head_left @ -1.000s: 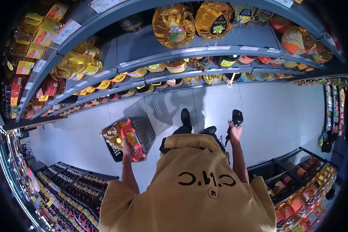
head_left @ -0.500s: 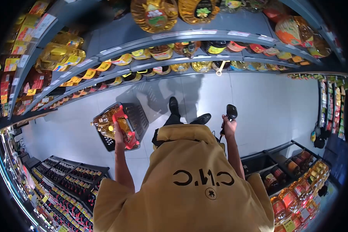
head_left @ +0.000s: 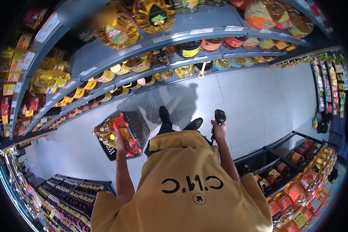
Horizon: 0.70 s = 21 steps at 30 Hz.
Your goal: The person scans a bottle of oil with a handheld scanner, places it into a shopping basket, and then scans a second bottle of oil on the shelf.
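Note:
My left hand (head_left: 120, 144) is closed at the red handle (head_left: 121, 120) of a dark plastic shopping basket (head_left: 142, 125); its fingertips are partly hidden. Inside the basket lie several clear bottles of golden oil (head_left: 104, 129), one with a yellow cap. Out to the right, my right hand (head_left: 219, 132) is wrapped around a black handheld device (head_left: 220, 115) with a rounded head. That device is held above the floor, well apart from the basket.
Ahead, curved-looking shelves (head_left: 143, 46) carry several rows of oil bottles. A pale tag (head_left: 202, 70) juts from the lowest row. Behind me stand a bottle rack (head_left: 75, 193) on the left and a bin of bottles (head_left: 294, 193) on the right. Grey tiled floor (head_left: 255, 100) lies between.
The view has turned, so the shelves ahead tilt and shift left. Both hands keep their holds; the right hand and device appear slightly further left and lower.

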Each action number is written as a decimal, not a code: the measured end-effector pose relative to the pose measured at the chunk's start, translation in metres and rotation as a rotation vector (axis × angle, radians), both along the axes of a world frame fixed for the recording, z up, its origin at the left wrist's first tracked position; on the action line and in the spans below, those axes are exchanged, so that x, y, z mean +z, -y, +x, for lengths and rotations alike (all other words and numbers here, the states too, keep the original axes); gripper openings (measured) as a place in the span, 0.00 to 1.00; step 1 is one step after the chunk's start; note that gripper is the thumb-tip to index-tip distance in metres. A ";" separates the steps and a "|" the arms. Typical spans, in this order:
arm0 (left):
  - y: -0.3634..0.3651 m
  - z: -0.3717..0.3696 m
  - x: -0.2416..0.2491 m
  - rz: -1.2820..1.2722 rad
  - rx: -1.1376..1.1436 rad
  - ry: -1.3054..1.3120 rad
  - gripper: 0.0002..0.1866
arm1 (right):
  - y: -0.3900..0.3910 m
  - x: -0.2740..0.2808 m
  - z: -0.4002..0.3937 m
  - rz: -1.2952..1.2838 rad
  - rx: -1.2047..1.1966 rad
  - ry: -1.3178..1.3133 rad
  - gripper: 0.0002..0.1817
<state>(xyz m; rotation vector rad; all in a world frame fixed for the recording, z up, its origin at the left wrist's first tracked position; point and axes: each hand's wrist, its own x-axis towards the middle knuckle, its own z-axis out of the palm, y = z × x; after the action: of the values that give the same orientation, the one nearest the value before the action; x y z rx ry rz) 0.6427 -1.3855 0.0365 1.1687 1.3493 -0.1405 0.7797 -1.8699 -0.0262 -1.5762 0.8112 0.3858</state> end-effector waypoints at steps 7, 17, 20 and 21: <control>0.035 0.013 -0.019 0.040 -0.052 -0.016 0.37 | 0.041 -0.001 -0.003 -0.041 -0.007 -0.006 0.16; 0.089 0.029 -0.031 0.016 -0.068 0.035 0.37 | 0.129 -0.013 -0.024 -0.076 -0.017 0.004 0.19; 0.115 0.041 -0.012 0.009 -0.057 0.024 0.37 | 0.149 -0.020 -0.025 -0.056 -0.059 0.008 0.18; 0.116 0.042 -0.015 -0.011 -0.061 0.019 0.37 | 0.154 -0.021 -0.024 -0.060 -0.075 0.010 0.16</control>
<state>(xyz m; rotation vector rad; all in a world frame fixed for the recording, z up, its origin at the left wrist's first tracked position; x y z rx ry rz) 0.6843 -1.5018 0.0218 1.1996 1.2955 -0.1798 0.7555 -2.0238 -0.0469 -1.5967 0.8786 0.3012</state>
